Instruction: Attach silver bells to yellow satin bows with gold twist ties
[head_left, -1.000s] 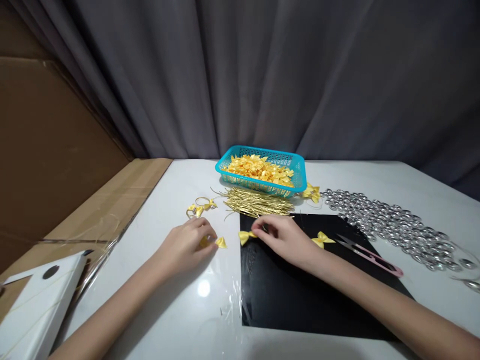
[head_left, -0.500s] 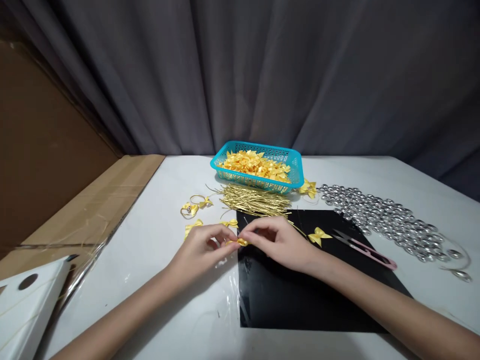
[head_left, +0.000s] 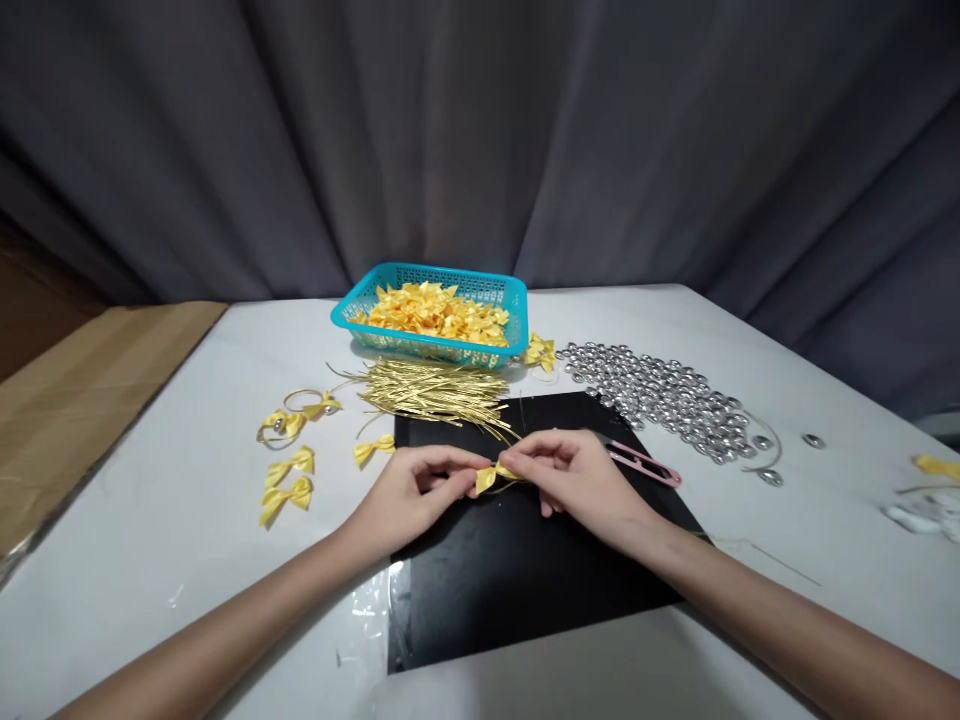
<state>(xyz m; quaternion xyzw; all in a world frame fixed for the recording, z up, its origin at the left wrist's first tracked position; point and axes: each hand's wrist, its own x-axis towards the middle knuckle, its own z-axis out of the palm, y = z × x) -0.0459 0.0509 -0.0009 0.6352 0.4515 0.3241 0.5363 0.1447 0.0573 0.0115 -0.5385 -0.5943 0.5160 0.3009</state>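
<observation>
Both hands meet over the black mat on the white table. My left hand and my right hand each pinch one small yellow ribbon bow between their fingertips; a thin gold wire seems to run through it. Behind them lies a bundle of gold wire ties. Further back, a teal basket is full of yellow bows. Loose yellow bows lie to the left on the table.
A pile of silver beads spreads to the right, with pink snips beside my right hand. Finished bows with gold loops lie at the left. Cardboard borders the table's left edge. A grey curtain hangs behind.
The view swung to the right. My hands, apart on separate bows a second ago, have come together and now both pinch one bow over the mat.
</observation>
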